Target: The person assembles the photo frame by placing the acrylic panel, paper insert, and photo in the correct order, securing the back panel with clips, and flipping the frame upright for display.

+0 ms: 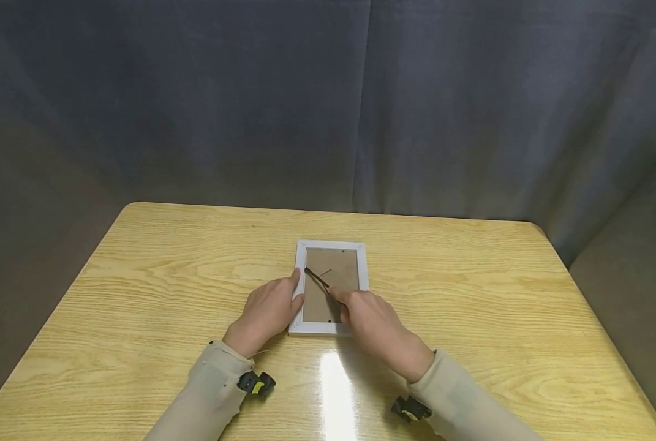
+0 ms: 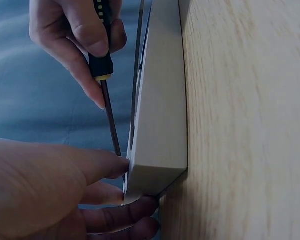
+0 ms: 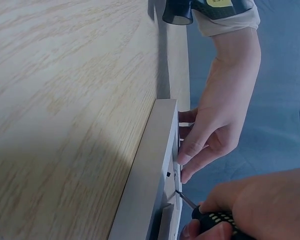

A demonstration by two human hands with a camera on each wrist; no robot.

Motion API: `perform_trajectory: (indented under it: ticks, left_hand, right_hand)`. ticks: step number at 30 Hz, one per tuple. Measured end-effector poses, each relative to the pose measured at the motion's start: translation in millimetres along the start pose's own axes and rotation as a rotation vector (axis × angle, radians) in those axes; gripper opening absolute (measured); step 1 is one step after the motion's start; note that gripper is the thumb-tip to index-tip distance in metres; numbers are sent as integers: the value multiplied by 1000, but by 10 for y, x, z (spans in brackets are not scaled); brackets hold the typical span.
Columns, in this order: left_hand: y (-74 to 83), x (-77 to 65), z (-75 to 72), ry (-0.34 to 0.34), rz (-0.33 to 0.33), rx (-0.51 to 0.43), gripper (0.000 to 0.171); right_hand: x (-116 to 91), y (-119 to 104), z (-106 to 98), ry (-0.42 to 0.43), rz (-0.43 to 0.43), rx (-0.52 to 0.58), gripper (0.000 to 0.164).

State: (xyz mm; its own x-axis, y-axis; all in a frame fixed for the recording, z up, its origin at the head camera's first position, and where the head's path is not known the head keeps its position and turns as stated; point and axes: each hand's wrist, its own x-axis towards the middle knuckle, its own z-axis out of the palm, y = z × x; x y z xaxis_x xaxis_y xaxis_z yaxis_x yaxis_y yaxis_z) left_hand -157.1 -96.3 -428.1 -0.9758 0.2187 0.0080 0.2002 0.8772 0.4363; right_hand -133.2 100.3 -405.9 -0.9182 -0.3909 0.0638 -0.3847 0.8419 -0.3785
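A white picture frame (image 1: 363,275) lies on the wooden table with its brown backing board (image 1: 339,263) facing up. My left hand (image 1: 267,309) grips the frame's left side, its thumb and fingers at the rim. A screwdriver is in my right hand (image 1: 374,321), the dark handle (image 3: 215,220) with yellow dots enclosed by the fingers. Its slim shaft (image 1: 318,278) slants across the board, and the tip reaches the inner edge of the left rim near the left fingertips. Small dark tabs (image 1: 343,250) show along the board's ends.
The wooden table (image 1: 195,257) extends around the frame, with a bright reflection in front of it. Dark grey curtain (image 1: 250,122) hangs behind the table's far edge. Each sleeved wrist bears a small black camera (image 1: 257,384).
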Motion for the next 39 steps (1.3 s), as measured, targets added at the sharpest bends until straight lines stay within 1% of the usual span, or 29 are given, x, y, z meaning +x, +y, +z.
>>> perform_trajectory:
  ticks: [15,23,26,30,34,39]
  left_hand:
    - [-14,8,20,4,3,-1,56]
    - [-8,14,12,-5,-2,10,56]
    - [1,17,12,-3,2,4,56]
    - [6,19,16,-3,1,-6,56]
    - [3,14,16,-8,-6,-8,56]
    - [-3,12,22,-7,-4,-8,56]
  right_hand:
    - [12,10,19,-9,2,2,39]
    - [-15,55,37,16,-9,38,39]
    - [-39,106,-8,30,11,64,39]
    - [-67,198,-133,39,49,98,42]
    - [-104,295,-249,37,81,92,45]
    - [-165,397,-329,35,96,83,45]
